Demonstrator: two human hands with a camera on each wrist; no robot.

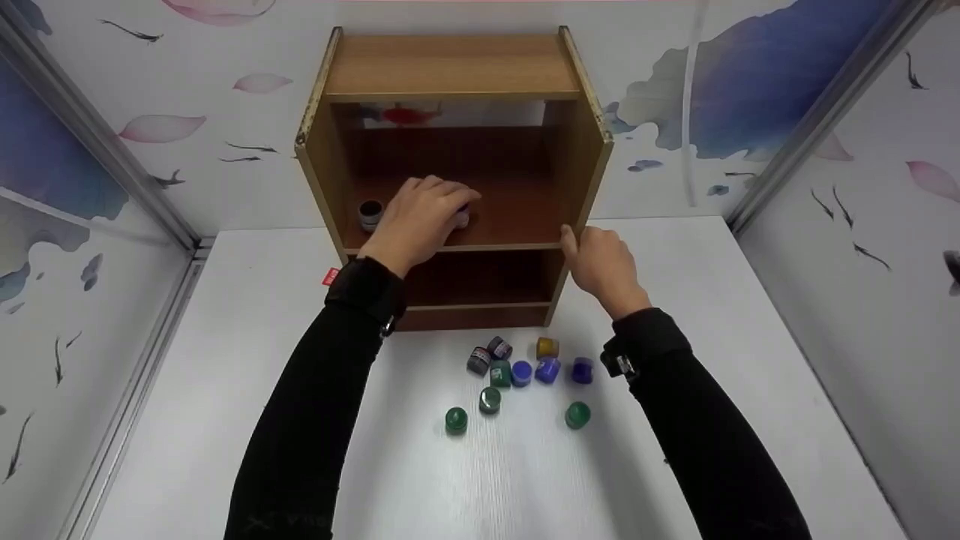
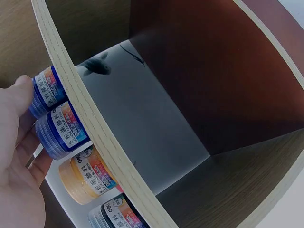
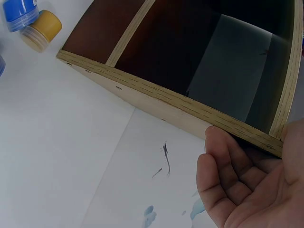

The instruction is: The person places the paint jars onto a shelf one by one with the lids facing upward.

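A small wooden shelf unit point(image 1: 453, 66) stands on the white table. My left hand point(image 1: 421, 217) reaches onto its middle shelf and pinches a blue paint jar point(image 2: 49, 90) between thumb and fingers. Beside that jar, in the left wrist view, sit a second blue paint jar point(image 2: 63, 129), a yellow-orange one point(image 2: 87, 175) and a dark one point(image 2: 115, 213). The head view shows the dark jar point(image 1: 370, 215) at the shelf's left end, while the hand covers most of the others. My right hand point(image 1: 604, 264) grips the front edge of the right side panel point(image 3: 164, 97).
Several paint jars lie or stand on the table before the unit, among them a yellow one point(image 1: 547, 347), a purple one point(image 1: 582, 370) and a green one point(image 1: 577, 415). Patterned walls point(image 1: 262, 187) enclose the back and sides. A red tag point(image 1: 330, 277) sticks out at the unit's left.
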